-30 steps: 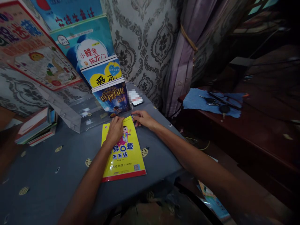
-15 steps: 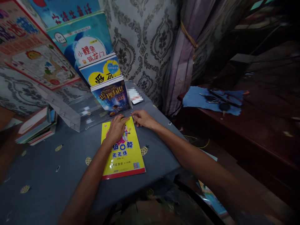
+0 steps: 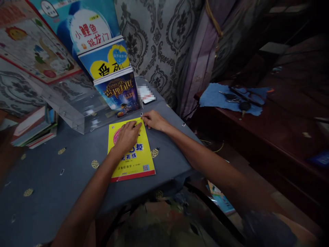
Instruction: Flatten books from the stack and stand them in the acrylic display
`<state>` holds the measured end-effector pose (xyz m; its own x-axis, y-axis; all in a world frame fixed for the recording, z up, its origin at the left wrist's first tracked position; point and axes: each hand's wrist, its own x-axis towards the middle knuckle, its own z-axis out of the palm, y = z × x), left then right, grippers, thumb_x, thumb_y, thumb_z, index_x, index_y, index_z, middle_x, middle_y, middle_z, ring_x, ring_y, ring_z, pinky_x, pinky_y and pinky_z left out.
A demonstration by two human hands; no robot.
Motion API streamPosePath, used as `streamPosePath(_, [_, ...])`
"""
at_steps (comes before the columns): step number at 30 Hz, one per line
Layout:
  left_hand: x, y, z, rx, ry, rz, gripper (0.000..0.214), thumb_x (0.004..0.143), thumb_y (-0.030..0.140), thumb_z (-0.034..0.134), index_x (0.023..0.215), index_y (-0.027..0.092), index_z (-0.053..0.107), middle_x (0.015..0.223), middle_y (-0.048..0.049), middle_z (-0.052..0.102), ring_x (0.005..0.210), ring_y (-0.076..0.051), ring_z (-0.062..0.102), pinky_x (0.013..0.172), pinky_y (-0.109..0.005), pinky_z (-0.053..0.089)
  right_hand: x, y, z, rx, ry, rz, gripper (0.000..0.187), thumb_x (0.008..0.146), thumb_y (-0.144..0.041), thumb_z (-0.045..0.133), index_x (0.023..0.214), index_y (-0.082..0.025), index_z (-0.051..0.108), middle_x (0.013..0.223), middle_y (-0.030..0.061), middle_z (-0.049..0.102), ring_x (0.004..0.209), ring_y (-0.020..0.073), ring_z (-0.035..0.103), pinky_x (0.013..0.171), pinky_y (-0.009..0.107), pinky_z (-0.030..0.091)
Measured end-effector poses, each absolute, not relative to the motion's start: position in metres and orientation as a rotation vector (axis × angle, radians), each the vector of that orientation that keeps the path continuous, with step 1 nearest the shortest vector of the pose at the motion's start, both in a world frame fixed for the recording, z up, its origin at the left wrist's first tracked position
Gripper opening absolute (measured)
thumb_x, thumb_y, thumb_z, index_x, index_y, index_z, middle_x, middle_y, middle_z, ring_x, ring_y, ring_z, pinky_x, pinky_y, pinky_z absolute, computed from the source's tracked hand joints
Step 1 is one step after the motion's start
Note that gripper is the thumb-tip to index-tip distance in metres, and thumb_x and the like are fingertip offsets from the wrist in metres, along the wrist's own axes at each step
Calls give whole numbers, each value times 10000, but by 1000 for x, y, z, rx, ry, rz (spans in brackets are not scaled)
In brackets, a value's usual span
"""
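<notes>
A yellow workbook (image 3: 147, 159) with a red bottom strip lies face up on the grey-blue tablecloth. Over the upper part of its cover rests my left hand (image 3: 128, 136), palm down with fingers stretched out, hiding some of the picture and title. My right hand (image 3: 153, 120) is at the workbook's top right corner, thumb and forefinger brought together there and the other fingers curled under. Just beyond the hands, a dark blue book (image 3: 120, 94) stands at the front of a clear stepped display rack (image 3: 74, 116).
More picture books, including a blue and yellow one (image 3: 102, 61), stand in the rack. A small book stack (image 3: 36, 127) lies at left, and a phone-like object (image 3: 147, 97) sits behind my right hand. Glasses and keys lie on a blue cloth (image 3: 213, 97) on the dark red furniture at right.
My left hand has slid a little down the cover, covering more of the title. My right hand stays by the top right corner, its fingertips now closer on it. The view has tilted downward.
</notes>
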<state>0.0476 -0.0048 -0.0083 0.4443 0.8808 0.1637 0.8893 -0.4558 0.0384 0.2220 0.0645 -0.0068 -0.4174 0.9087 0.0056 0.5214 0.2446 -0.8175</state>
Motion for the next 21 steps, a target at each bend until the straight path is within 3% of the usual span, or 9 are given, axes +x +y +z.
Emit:
streamPosePath(3, [49,-12,-12,-2625,-1635,-306,385,1033,272,389,1347,161,583,1402,-157,588,1323,-294,522,1113,-480,425,223,63,-6,-1288,-2045,1033,250,971,-127,504,774,-157,656,632,-12,659,465,79,585,520,180,428])
streamPosePath(8, [60,-32,-13,-2617,-1727,-253,494,1032,424,423,1433,145,497,1538,-175,485,1471,-354,375,1183,-595,321,223,63,-5,-1294,-2081,1013,249,983,-139,497,820,-139,686,646,-3,668,478,79,591,534,182,433])
streamPosePath(21, [64,-39,-17,-2578,-1789,-248,482,1046,414,388,1455,177,482,1590,-151,437,1518,-329,316,1224,-596,264,221,62,-1,-1347,-1948,1107,182,985,-111,525,1016,-128,703,653,-10,677,449,77,576,503,183,450])
